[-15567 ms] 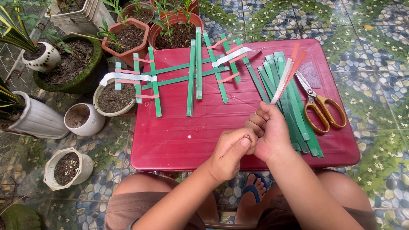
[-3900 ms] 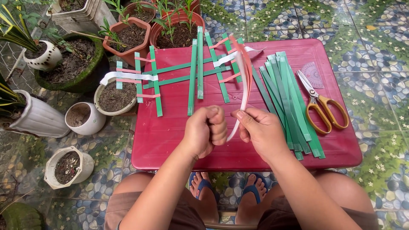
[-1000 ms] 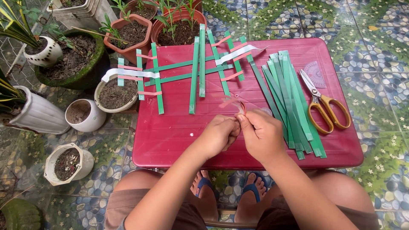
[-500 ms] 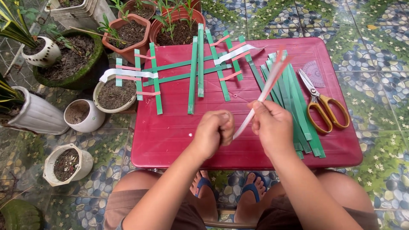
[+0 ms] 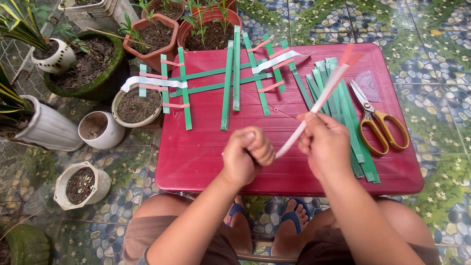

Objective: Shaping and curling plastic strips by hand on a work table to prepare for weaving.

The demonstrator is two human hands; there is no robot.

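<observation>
A long pale pink-and-white paper strip (image 5: pixel 320 99) runs between my hands, slanting up and to the right over the red table (image 5: pixel 196 152). My left hand (image 5: pixel 248 154) is closed on its lower end. My right hand (image 5: pixel 324 142) pinches it near the middle. Both hands hover above the table's front half. A woven frame of green strips (image 5: pixel 230 83) with short pink and white cross pieces lies at the table's back. A bundle of loose green strips (image 5: pixel 343 108) lies to the right of my hands.
Orange-handled scissors (image 5: pixel 380 122) and a small clear protractor (image 5: pixel 368 84) lie at the table's right. Several soil-filled pots (image 5: pixel 137 105) crowd the floor to the left and behind. My knees and sandalled feet (image 5: pixel 289 221) show below on the patterned tiles.
One second ago the strip was bunched small between my hands. It now stretches out straight, its free end pointing up and to the right, and my hands have drawn apart.
</observation>
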